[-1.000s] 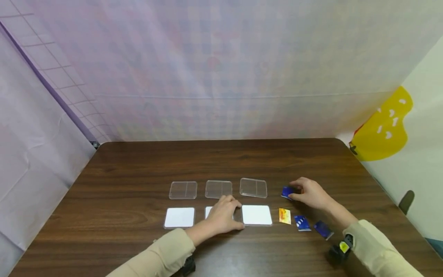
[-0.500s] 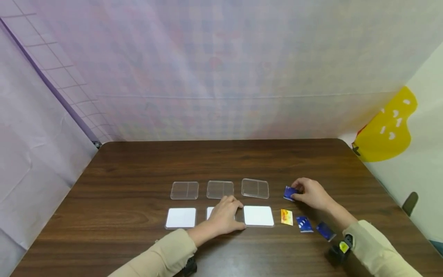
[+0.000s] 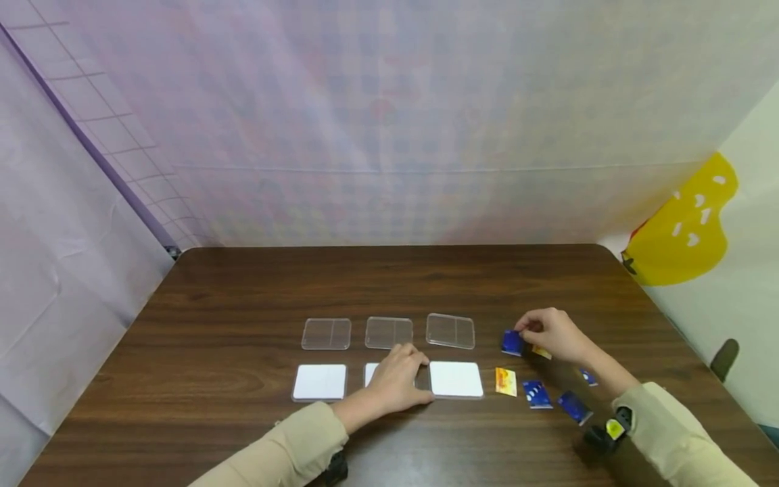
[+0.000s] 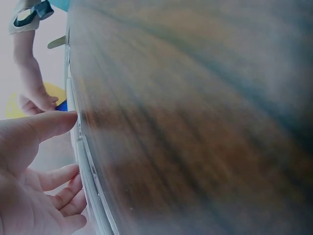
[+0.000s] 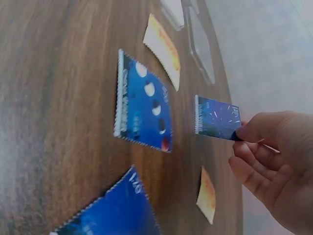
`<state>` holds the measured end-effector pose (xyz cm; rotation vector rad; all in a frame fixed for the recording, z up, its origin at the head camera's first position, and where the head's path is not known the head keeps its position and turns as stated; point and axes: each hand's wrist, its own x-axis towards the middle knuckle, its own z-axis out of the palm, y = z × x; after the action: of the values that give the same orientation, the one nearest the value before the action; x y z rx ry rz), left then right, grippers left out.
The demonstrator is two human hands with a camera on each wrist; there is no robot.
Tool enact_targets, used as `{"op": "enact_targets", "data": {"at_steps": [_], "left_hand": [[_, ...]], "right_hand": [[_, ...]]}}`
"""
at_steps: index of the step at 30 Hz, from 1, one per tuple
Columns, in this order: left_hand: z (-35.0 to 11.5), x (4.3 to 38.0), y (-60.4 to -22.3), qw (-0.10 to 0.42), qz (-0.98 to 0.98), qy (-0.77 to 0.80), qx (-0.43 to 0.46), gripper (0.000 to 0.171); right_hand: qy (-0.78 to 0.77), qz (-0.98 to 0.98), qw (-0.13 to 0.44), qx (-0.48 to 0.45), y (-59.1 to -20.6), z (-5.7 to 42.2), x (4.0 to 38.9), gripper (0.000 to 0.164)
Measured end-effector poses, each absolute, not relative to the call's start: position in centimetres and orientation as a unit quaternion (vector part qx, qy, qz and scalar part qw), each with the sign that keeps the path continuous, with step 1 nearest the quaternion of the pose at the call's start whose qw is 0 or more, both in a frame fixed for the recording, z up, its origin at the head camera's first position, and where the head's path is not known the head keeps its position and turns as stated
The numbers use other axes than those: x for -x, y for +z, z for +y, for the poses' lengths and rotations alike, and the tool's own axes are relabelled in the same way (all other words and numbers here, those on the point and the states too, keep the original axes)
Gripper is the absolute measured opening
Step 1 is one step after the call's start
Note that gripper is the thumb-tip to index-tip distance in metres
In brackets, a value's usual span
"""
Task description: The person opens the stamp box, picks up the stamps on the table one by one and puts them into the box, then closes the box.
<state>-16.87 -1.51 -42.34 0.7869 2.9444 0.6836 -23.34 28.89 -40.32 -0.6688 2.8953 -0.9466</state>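
In the head view, my right hand (image 3: 556, 335) pinches a blue postage stamp (image 3: 512, 343) between thumb and forefinger. The right wrist view shows this stamp (image 5: 217, 118) by one edge in the fingertips, its other fingers loosely bent. My left hand (image 3: 395, 382) lies over the middle white card (image 3: 371, 372), hiding most of it. Its thumb reaches toward the right-hand white card (image 3: 456, 379); in the left wrist view its fingers (image 4: 61, 176) are spread, touching the case edge. Near my right hand lie a yellow stamp (image 3: 506, 381) and blue stamps (image 3: 537, 394) with perforated edges.
Three clear plastic lids (image 3: 326, 334) form a row behind the cards. The left white card (image 3: 319, 382) sits in a clear case. Another yellow stamp (image 3: 541, 352) and a blue one (image 3: 588, 377) lie partly under my right hand and forearm. A dark wooden table (image 3: 201, 352) bears everything.
My right hand has risen slightly and turned, still pinching the blue stamp, which has shifted a little. A yellow stamp and a blue stamp now show beneath the hand and forearm. My left hand stays put.
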Motion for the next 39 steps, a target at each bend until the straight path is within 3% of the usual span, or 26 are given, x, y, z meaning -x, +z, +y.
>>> {"op": "enact_targets", "data": {"at_steps": [9,31,39], "left_hand": [[-1.6,16.9,-42.3,0.01,0.942,0.221,-0.251,0.051],[-1.6,16.9,-42.5,-0.001,0.944,0.221,-0.247,0.05],[-1.5,16.9,-42.6,-0.002,0.942,0.222,-0.252,0.051]], "right_hand": [[-0.335,0.908,0.032,0.251,-38.6,26.6,22.4,0.007],[-0.413,0.835,0.19,0.31,-39.1,19.4,21.0,0.006],[-0.376,0.859,0.14,0.317,-40.6,18.9,21.1,0.008]]}}
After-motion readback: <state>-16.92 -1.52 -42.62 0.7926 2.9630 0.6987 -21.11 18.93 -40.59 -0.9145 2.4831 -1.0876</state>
